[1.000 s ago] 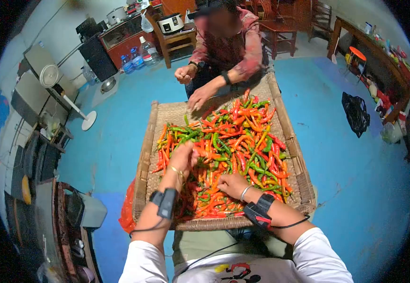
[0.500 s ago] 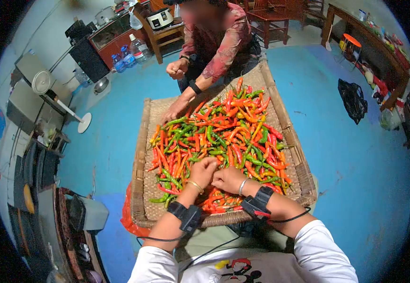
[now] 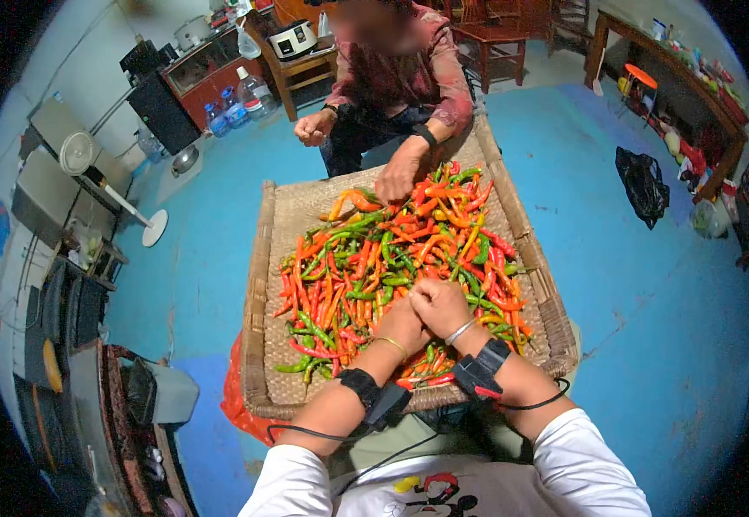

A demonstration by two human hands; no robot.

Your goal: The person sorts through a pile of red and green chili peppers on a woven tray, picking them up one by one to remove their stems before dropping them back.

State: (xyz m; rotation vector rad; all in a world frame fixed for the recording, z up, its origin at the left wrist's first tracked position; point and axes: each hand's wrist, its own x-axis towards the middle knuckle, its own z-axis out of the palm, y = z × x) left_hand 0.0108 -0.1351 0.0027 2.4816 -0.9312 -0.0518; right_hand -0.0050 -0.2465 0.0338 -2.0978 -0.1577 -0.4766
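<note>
A wide woven tray (image 3: 259, 284) holds a heap of red, orange and green chili peppers (image 3: 392, 246). My left hand (image 3: 404, 320) and my right hand (image 3: 440, 302) are pressed together just above the near side of the heap. Their fingers are curled shut and seem to pinch one chili pepper between them; most of it is hidden. Black sensor bands with cables sit on my left wrist (image 3: 366, 392) and right wrist (image 3: 483, 372). Across the tray a seated person has one hand (image 3: 399, 179) on the far peppers and the other hand (image 3: 310, 129) closed in a fist off the tray.
An orange-red bag (image 3: 232, 401) pokes out under the tray's near left corner. A black bag (image 3: 642, 185) lies on the blue floor at the right. A standing fan (image 3: 81, 151), water bottles (image 3: 237, 99) and a rice cooker (image 3: 293, 39) stand at the back left.
My left hand came in from the left side of the heap and met my right hand at the near middle. The other person's hand moved right onto the far peppers.
</note>
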